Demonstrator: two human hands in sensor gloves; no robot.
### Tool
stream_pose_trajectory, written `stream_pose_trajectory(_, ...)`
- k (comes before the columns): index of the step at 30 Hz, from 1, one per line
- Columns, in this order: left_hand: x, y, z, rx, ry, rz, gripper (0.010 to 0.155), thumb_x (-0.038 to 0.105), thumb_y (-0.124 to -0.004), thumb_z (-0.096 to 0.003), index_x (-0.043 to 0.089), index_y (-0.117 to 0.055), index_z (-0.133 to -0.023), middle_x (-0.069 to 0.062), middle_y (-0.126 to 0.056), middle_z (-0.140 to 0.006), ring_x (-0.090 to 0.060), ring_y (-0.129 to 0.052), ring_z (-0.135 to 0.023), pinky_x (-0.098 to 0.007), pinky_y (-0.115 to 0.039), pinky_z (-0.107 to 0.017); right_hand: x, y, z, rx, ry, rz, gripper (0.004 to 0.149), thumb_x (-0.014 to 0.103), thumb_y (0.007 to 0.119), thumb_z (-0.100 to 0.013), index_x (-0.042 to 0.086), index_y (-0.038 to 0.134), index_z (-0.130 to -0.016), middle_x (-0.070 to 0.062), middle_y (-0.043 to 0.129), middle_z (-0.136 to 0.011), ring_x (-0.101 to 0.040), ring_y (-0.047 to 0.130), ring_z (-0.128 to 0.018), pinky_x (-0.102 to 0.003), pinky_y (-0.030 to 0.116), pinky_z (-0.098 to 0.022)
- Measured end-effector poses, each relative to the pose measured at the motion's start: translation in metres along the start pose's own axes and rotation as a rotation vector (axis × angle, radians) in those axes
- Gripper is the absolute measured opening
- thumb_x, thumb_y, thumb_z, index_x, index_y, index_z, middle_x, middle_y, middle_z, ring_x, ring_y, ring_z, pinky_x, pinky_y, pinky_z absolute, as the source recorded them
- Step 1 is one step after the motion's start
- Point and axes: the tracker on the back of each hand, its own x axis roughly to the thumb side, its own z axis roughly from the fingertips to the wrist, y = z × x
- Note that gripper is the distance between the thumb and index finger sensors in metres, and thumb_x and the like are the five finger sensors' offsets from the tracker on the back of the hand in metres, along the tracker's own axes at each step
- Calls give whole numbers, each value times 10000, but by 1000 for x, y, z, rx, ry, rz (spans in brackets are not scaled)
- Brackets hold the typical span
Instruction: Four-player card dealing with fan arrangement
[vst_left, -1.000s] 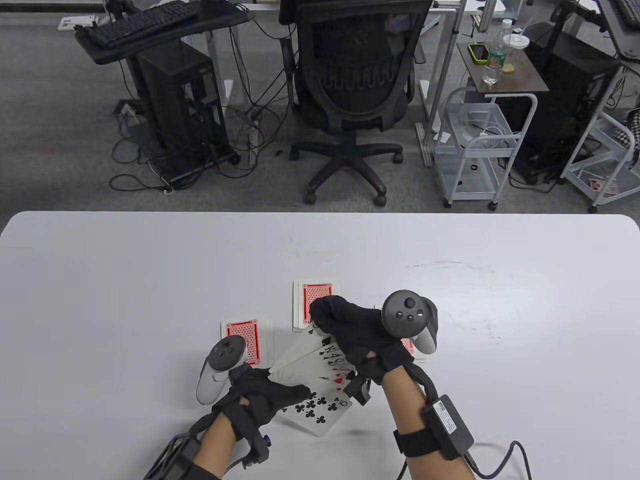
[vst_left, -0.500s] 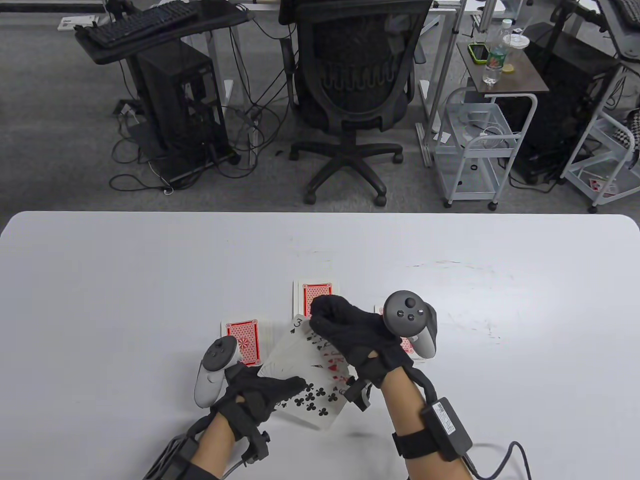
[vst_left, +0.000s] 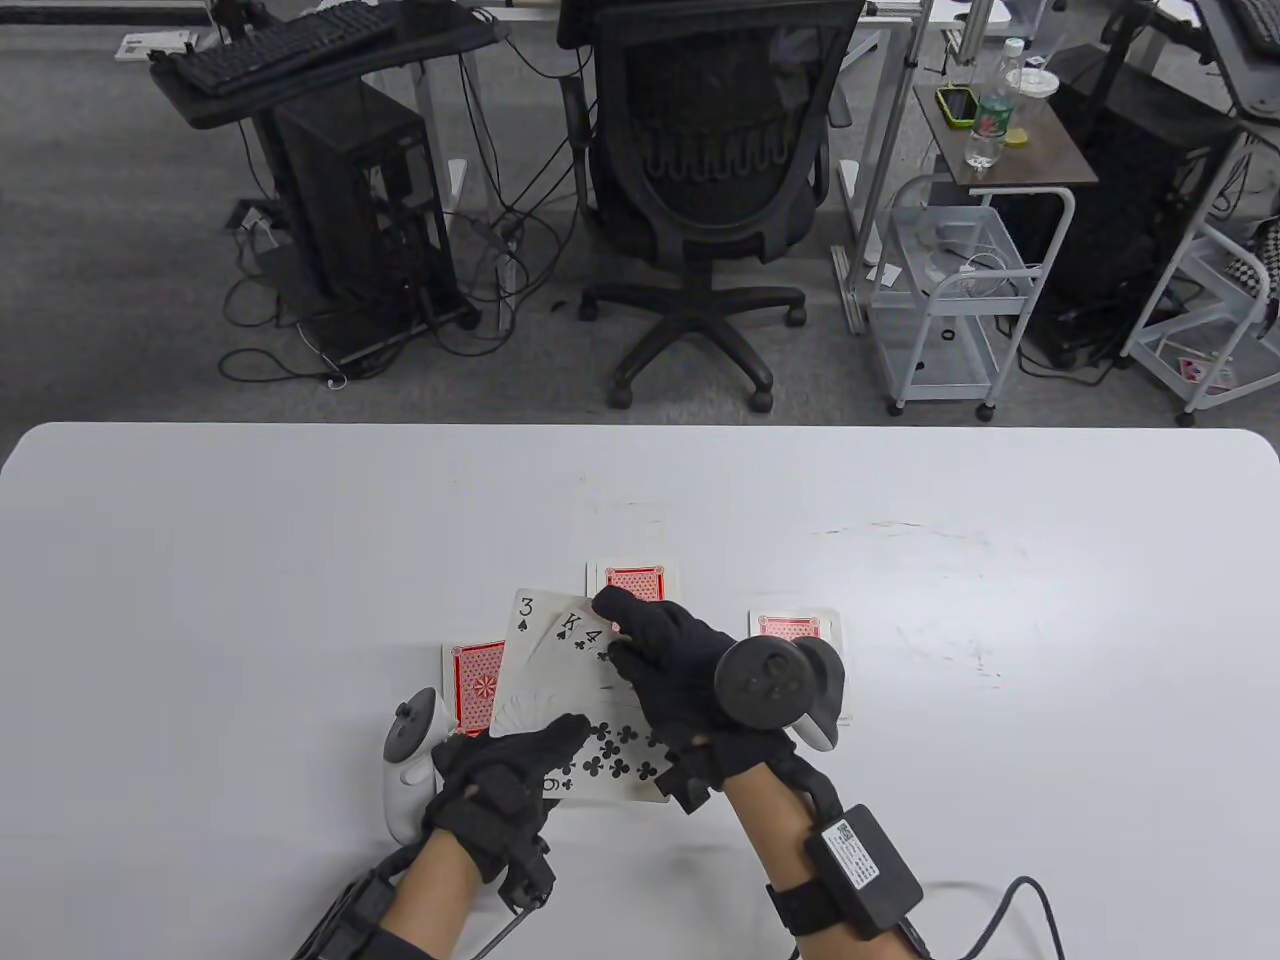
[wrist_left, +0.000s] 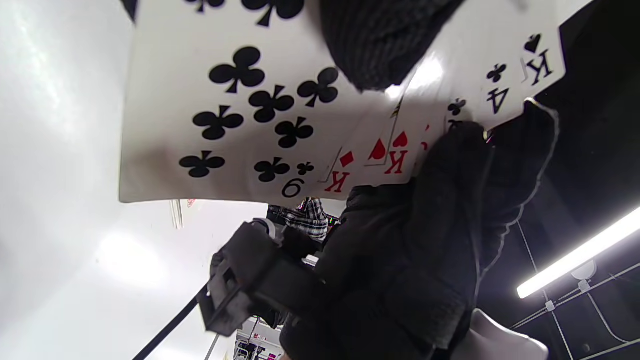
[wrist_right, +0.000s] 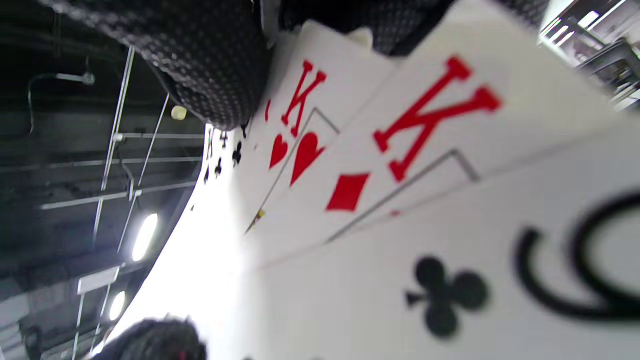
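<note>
Over on the left, the left hand (vst_left: 500, 790) comes up from the table's near edge, thumb and fingers pinching the bottom corner of a face-up fan of cards (vst_left: 560, 680), its white tracker (vst_left: 408, 765) hanging off to the outside; just behind it, a red-backed pile (vst_left: 478, 683) lies face down on the white table (vst_left: 200, 600), partly hidden by the fan. The fan itself is raised above the table in front of the person: a 3 of spades on its left edge, then a black king and a 4 of clubs, and a 9 of clubs (vst_left: 620, 765) at the front. The left wrist view catches that 9 (wrist_left: 235, 115) close up with 2 red kings (wrist_left: 365, 167) tucked beside it. Right behind the fan's top, a 2nd face-down pile (vst_left: 632, 580) sits on the table. Moving right, the right hand (vst_left: 680, 670) is on the fan, fingers curled over the upper cards and pinching them, dark tracker (vst_left: 775, 685) on its back. Further right, a 3rd red-backed pile (vst_left: 795, 628) lies flat, its near end hidden by that tracker
</note>
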Motion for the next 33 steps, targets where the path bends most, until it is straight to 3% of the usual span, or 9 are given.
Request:
stream_pose_trajectory(2, 1, 1, 1, 11, -6, 22, 571, 274, -802, -542, 399, -558, -1043, 103, -776, -1032, -320, -897, -905, -472, -839, -605, 2, 2, 1, -19, -39, 34, 565, 307, 827, -534, 319, 601, -1052, -122, 691, -920, -305, 909, -640, -656, 636, -569)
stream_pose_trajectory(4, 2, 2, 2, 30, -16, 36, 561, 274, -802, -542, 399, -572, -1038, 102, -773, -1033, -320, -898, -904, -473, -841, -603, 3, 6, 2, 30, -63, 26, 601, 309, 824, -540, 311, 552, -1076, -172, 555, -1025, -411, 805, -817, -695, 584, -590)
stream_pose_trajectory(7, 2, 2, 2, 28, -17, 38, 556, 274, -799, -544, 397, -573, -1037, 97, -764, -1037, -320, -896, -906, -472, -841, -605, 4, 10, 2, 20, -86, 37, 614, 307, 825, -538, 282, 538, -1081, -199, 470, -1081, -483, 718, -916, -715, 564, -594)
stream_pose_trajectory(10, 3, 0, 2, 20, -6, -2, 555, 269, -805, -540, 387, -583, -1035, 85, -766, -1036, -328, -905, -895, -478, -846, -594, 6, 12, 3, -3, -88, 56, 654, 310, 815, -541, 122, 496, -1080, -186, 429, -1092, -512, 594, -978, -741, 495, -609)
stream_pose_trajectory(15, 3, -1, 2, 36, 8, -81, 548, 267, -805, -541, 398, -595, -1030, 87, -761, -1041, -334, -887, -907, -484, -835, -603, 9, 2, 5, -128, -95, 117, 416, 302, 821, -534, 155, 704, -905, -161, 716, -961, -428, 845, -842, -696, 605, -580)
stream_pose_trajectory(18, 7, -2, 1, 20, 2, -133, 549, 259, -811, -536, 408, -605, -1023, 91, -750, -1051, -346, -881, -910, -498, -823, -607, 11, -1, 3, -53, -76, 221, 423, 311, 762, -537, 132, 651, -904, -166, 744, -912, -409, 884, -799, -685, 612, -583)
stream_pose_trajectory(23, 9, -2, 0, -13, 5, -189, 554, 249, -823, -526, 408, -620, -1016, 80, -781, -1032, -352, -901, -892, -508, -830, -592, 0, -9, -1, 5, -49, 159, 427, 299, 727, -541, 111, 620, -908, -153, 799, -839, -388, 949, -725, -678, 636, -570)
stream_pose_trajectory(28, 12, 1, -2, -65, 26, -252, 554, 250, -827, -522, 412, -631, -1013, 79, -796, -1025, -351, -916, -880, -505, -841, -582, -14, -33, -2, -21, -13, 49, 427, 283, 724, -515, 126, 630, -901, -58, 869, -730, -294, 1025, -586, -647, 685, -547)
stream_pose_trajectory(33, 13, -3, -2, -125, 50, -290, 550, 247, -829, -521, 410, -641, -1011, 72, -800, -1023, -352, -923, -875, -506, -845, -577, -21, -58, 2, -156, 7, -5, 424, 278, 730, -496, 167, 642, -895, -29, 865, -755, -301, 1001, -641, -647, 672, -559)
